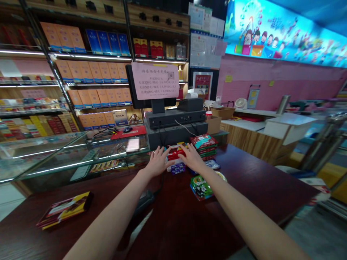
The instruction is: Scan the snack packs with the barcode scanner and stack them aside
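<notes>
Both arms reach forward over the dark wooden counter. My left hand (pixel 158 161) is open at the left end of some red snack packets (pixel 175 154), its fingers stretched forward and spread. At their right end my right hand (pixel 192 158) is also open, thumb pointing inward. Whether either hand touches the packets is hard to tell. Purple-wrapped packs (pixel 177 168) lie just below the red ones. Beside my right hand stands a stack of red and green packets (pixel 204 144). Green packets with a panda picture (pixel 201 187) lie near my right forearm.
Behind the packets stand a cash register (pixel 176 131) and a monitor with a pink paper sign (pixel 155 81). Yellow and maroon packets (pixel 66 209) lie at the left. A dark handheld device (pixel 145 202) is beside my left forearm. A glass display case (pixel 73 155) borders the counter.
</notes>
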The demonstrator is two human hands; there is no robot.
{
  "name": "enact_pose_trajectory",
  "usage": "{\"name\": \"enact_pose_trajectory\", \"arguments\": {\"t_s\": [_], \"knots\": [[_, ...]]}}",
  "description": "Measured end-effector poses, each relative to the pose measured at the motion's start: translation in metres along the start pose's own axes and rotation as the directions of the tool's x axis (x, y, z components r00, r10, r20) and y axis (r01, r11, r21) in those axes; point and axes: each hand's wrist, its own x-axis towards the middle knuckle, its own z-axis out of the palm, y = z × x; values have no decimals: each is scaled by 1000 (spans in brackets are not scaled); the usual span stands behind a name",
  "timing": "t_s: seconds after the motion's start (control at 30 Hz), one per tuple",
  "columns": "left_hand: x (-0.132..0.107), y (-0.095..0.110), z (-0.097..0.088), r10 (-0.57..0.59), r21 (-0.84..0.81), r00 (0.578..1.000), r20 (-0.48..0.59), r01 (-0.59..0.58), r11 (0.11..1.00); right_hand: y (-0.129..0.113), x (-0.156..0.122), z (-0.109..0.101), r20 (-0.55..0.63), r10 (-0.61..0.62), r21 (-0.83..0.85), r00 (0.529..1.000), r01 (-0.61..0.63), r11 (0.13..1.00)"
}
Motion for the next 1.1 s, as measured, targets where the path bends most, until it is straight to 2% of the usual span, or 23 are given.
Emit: {"name": "enact_pose_trajectory", "arguments": {"t_s": [0.3, 0.63, 0.77, 0.9, 1.1], "knots": [[-1, 9, 1, -20, -40, 999, 46, 21, 999, -3, -4, 1, 2, -6, -20, 1000, 6, 1000], [-32, 0, -17, 16, -9, 999, 49, -16, 1000, -26, -22, -5, -36, -77, -26, 996, 76, 997], [-40, -6, -23, 25, 24, 1000, -3, -25, 999, -32, -25, -5, -67, -121, -17, 990, 120, 993], [-42, -8, -23, 32, 102, 994, -100, -22, 995, -33, -24, -3, -125, -146, -18, 981, 144, 989], [-39, -5, -22, 9, 122, 973, -229, 20, 992, -28, -18, 0, -204, -122, 21, 971, 129, 991]]}}
